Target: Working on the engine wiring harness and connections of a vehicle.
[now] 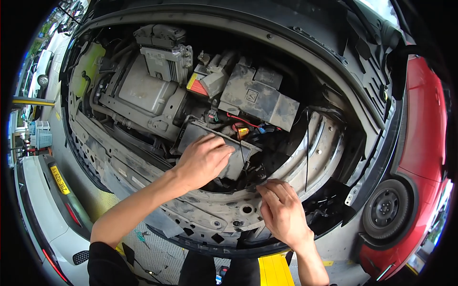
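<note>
I stand over an open car engine bay. My left hand (204,161) is closed, its fingers bent together, above a dusty dark grey box (237,164) near the front of the bay. Just past its fingertips runs a thin black strand (242,155); whether the fingers grip it I cannot tell. My right hand (285,212) is also closed, thumb and fingers pressed together at the front edge of the metal crossmember (224,202). What its fingertips hold, if anything, is hidden. Between the hands lie dark wires and gaps.
Behind the hands sit a dusty black cover (255,93), a red and yellow labelled battery (196,85), a metal control unit (164,62) and a yellow-green reservoir (88,69). A thin black strand (307,148) crosses the right inner fender. White (38,205) and red (420,138) cars flank the bay.
</note>
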A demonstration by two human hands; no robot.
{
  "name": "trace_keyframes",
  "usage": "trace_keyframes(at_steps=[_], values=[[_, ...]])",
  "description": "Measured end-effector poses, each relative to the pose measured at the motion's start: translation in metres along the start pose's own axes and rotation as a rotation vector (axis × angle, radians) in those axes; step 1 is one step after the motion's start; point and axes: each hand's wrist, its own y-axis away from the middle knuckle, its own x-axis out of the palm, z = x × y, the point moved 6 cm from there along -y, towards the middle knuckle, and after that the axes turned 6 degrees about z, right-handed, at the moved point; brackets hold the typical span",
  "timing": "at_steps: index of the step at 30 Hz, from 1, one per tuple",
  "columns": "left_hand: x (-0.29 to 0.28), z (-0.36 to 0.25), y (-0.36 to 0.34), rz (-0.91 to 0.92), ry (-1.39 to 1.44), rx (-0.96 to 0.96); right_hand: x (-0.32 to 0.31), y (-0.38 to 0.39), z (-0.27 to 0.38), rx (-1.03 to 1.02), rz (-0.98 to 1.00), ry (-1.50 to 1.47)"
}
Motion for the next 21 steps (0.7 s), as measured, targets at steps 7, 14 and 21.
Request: trace_keyframes(at_steps=[7,14,21], values=[[-0.008,-0.015,0.024,-0.066,0.166,-0.127,0.008,-0.075,-0.049,0.005,0.15,0.188],[-0.024,-0.049,0.09,0.054,0.339,-0.226,0.081,-0.118,-0.104,0.157,0.5,0.365],[-0.027,-0.061,0.17,0.053,0.444,-0.349,0.065,-0.117,-0.09,0.122,0.339,0.331]])
